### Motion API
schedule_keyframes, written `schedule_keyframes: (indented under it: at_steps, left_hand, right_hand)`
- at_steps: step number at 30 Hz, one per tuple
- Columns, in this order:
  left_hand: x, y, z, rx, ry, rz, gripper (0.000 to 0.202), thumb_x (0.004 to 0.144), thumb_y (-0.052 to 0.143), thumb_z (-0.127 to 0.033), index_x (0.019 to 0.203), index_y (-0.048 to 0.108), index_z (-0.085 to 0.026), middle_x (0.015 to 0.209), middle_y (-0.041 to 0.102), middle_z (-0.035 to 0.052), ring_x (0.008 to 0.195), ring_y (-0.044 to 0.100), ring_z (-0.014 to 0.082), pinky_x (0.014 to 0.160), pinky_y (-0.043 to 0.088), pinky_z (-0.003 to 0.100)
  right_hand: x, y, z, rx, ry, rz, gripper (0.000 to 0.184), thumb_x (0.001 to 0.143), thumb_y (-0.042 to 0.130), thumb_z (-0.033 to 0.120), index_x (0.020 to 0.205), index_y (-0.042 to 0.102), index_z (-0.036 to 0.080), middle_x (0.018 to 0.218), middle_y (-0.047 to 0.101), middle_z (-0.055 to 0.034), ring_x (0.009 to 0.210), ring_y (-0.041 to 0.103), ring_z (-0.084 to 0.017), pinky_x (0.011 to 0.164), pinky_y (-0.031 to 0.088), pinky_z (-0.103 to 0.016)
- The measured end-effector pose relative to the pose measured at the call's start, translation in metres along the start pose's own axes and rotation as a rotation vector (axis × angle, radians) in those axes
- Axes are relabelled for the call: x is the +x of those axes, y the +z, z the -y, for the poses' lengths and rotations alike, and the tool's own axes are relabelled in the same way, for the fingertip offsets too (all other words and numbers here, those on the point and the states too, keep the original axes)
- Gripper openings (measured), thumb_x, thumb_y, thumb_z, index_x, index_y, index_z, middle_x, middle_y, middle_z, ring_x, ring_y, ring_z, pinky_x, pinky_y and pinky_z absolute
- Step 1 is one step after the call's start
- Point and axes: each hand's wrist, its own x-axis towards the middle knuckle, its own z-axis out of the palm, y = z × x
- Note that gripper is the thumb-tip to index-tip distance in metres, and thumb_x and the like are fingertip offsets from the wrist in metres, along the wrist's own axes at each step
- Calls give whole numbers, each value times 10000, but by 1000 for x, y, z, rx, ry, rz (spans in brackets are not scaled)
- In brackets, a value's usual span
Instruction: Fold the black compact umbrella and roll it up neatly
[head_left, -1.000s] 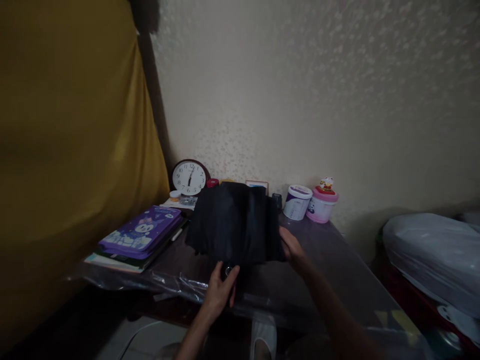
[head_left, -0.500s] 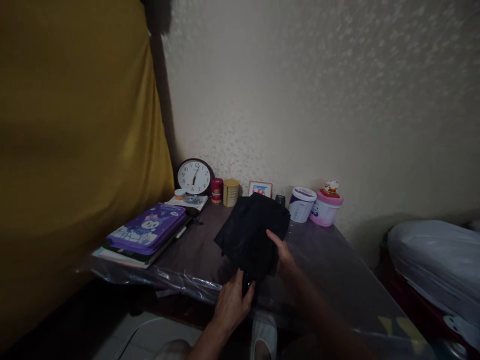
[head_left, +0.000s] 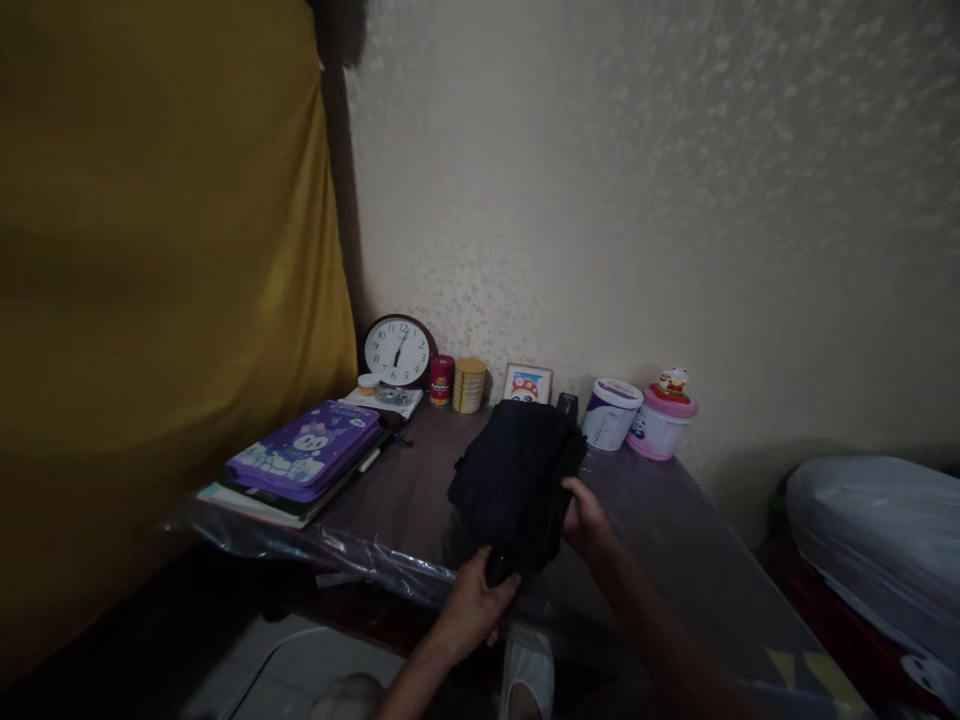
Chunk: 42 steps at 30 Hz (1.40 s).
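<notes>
A black folding umbrella [head_left: 514,480], its fabric loosely gathered in folds, is held above the near part of the table. My left hand [head_left: 474,605] is closed around its dark handle at the lower end, thumb and fingers on either side. At the right edge of the fabric, my right hand [head_left: 585,515] pinches the folds, with the thumb on top and the other fingers partly hidden behind the cloth.
The table [head_left: 645,530] has a clear plastic cover. At left lie a purple case [head_left: 304,450] and books. Along the wall stand a clock [head_left: 397,350], a red tin [head_left: 442,380], a yellow tin [head_left: 469,386], a picture [head_left: 527,383], a white tub [head_left: 611,415] and a pink-lidded tub [head_left: 660,425].
My right hand has shifted from lying over the fabric to its right edge. The umbrella's folds look more gathered and narrower. My left hand stays on the handle. The view has shifted slightly.
</notes>
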Motion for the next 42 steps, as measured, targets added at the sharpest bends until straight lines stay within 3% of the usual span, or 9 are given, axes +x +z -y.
schedule_keyframes:
  at_steps: [5, 8, 11, 13, 17, 25, 30, 37, 42]
  left_hand:
    - [0, -16, -1, 261, 214, -138, 426, 760, 521, -346, 1147, 461, -179, 785, 641, 18, 566, 572, 125, 508, 424, 210]
    - [-2, -24, -3, 385, 173, -218, 507, 740, 536, -314, 1204, 417, -147, 890, 652, 68, 726, 594, 173, 605, 433, 242]
    - [-3, -26, 0, 342, 166, -203, 537, 735, 542, -326, 1217, 387, -146, 945, 639, 80, 675, 591, 155, 583, 434, 235]
    - [-2, -25, 5, 264, 100, -141, 560, 753, 517, -374, 1240, 350, -155, 798, 644, 40, 497, 546, 125, 462, 410, 220]
    - [0, -24, 10, 141, -45, -54, 734, 761, 496, -449, 1333, 164, -131, 485, 509, -75, 280, 357, 82, 289, 297, 185]
    - [-6, -33, 4, 79, -65, 100, 783, 712, 580, -453, 1315, 195, -133, 441, 428, -117, 265, 358, 52, 282, 315, 144]
    - [-9, -38, 5, 47, -131, 179, 821, 694, 596, -445, 1315, 165, -124, 437, 453, -114, 277, 392, 59, 285, 292, 127]
    - [-12, -43, -1, 57, -98, 280, 582, 694, 601, -412, 1170, 406, -139, 466, 464, -96, 286, 384, 41, 294, 299, 126]
    - [-13, -45, -1, 88, -76, 306, 511, 685, 618, -341, 1143, 470, -169, 483, 449, -96, 291, 368, 29, 302, 313, 125]
  right_hand:
    - [7, -23, 6, 22, 83, -196, 140, 580, 640, 301, 673, 639, 197, 609, 680, -9, 631, 632, -206, 586, 508, -312]
    - [10, -43, 12, 13, 56, -325, 215, 557, 650, 228, 771, 650, 206, 685, 695, 8, 675, 636, -188, 632, 510, -296]
    - [10, -58, 20, 88, -34, -411, 260, 554, 643, 214, 813, 651, 212, 818, 701, 1, 827, 633, -190, 750, 498, -300]
    - [8, -61, 27, 70, -113, -423, 246, 579, 635, 240, 822, 655, 208, 896, 693, -17, 917, 611, -199, 827, 470, -319]
    - [1, -54, 39, -208, -291, -372, 272, 639, 586, 256, 895, 659, 200, 983, 668, -39, 994, 565, -225, 925, 391, -378]
    - [-16, -47, 72, -383, -458, -282, 320, 737, 528, 294, 1040, 618, 244, 1133, 600, -15, 1102, 486, -237, 986, 316, -392]
    - [-19, -49, 78, -261, -391, -4, 403, 632, 664, 259, 1032, 614, 265, 1241, 522, 0, 1220, 377, -235, 1032, 273, -386]
    - [-17, -50, 84, -215, -248, 90, 426, 593, 717, 290, 1009, 626, 263, 1270, 497, -18, 1245, 345, -228, 1044, 243, -368]
    - [-14, -54, 84, -284, -213, 137, 216, 556, 745, 324, 723, 666, 213, 1266, 502, -54, 1203, 402, -253, 1020, 261, -366]
